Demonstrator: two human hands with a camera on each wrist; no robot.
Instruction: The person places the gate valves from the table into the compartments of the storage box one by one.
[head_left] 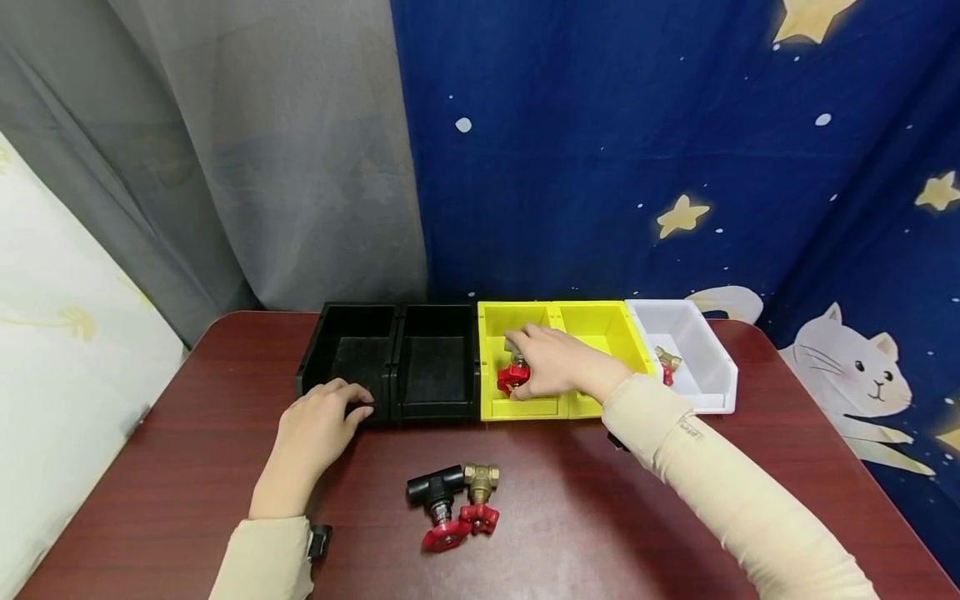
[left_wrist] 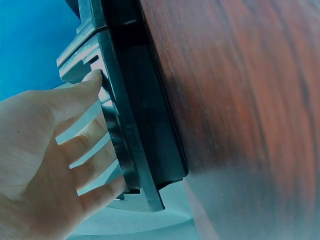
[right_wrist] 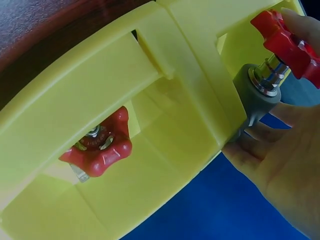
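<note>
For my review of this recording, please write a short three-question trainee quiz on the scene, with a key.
1. Multiple choice: what does the person's right hand hold?
A) a blue screwdriver
B) a grey-bodied valve with a lobed red handwheel
C) nothing

2. True or false: in the head view, a black T-shaped valve with a red handwheel lies left of a brass valve with a red handwheel on the red-brown wood-grain table.

3. Count: how many open plastic bins stand in the row, by colour?

Key:
1. B
2. True
3. Five: two black, two yellow, one white
</note>
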